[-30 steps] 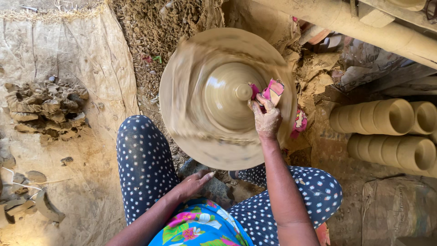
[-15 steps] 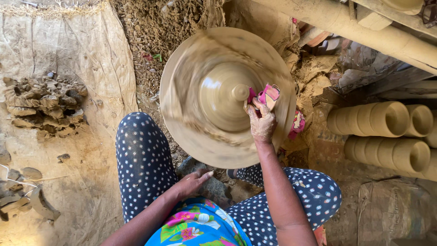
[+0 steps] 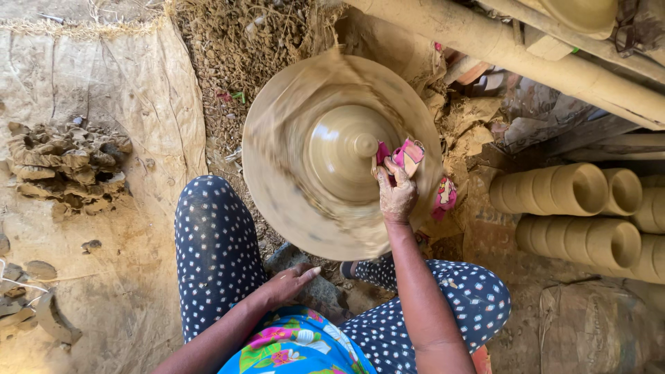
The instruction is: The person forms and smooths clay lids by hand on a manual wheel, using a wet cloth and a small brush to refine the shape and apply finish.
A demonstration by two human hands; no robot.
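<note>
Clay dome [image 3: 350, 161], wet, soft, probably slippery, sits mid-wheel [image 3: 277, 194]; light side contact suits it. Right hand [image 3: 396, 195] pinches a pink cloth [image 3: 405, 155] against its right flank. Left hand [image 3: 291, 282] rests open, near, on the knee.

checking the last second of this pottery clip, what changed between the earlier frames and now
The right hand, gripping the pink cloth, slid slightly up the clay form on the spinning wheel, toward its top. The grip is unchanged. The left hand stays resting by the knee, and the stacked clay cups at right are as before.
</note>
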